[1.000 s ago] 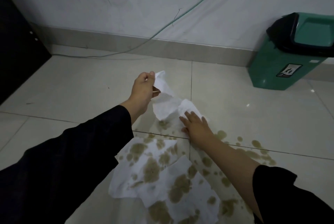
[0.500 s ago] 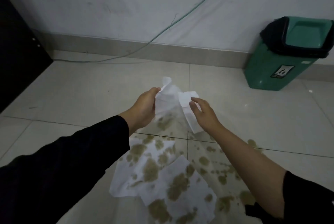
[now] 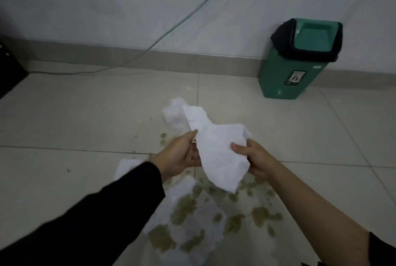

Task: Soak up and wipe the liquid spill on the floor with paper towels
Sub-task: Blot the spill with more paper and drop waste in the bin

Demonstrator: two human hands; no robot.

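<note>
Low in the frame, stained paper towels (image 3: 188,218) lie flat on the floor (image 3: 64,120) over the brown spill (image 3: 260,215). Above them at centre, the left hand (image 3: 177,156) and right hand (image 3: 256,160) each pinch an edge of a clean paper towel (image 3: 218,154), held clear of the floor. It looks light, limp and easily torn once wet, so gripping bunched edges seems wise. At the upper right stands a green bin (image 3: 293,72).

Bare tiles (image 3: 75,120) left of the soaked towels (image 3: 188,223); green bin (image 3: 295,62) far right by the wall
</note>
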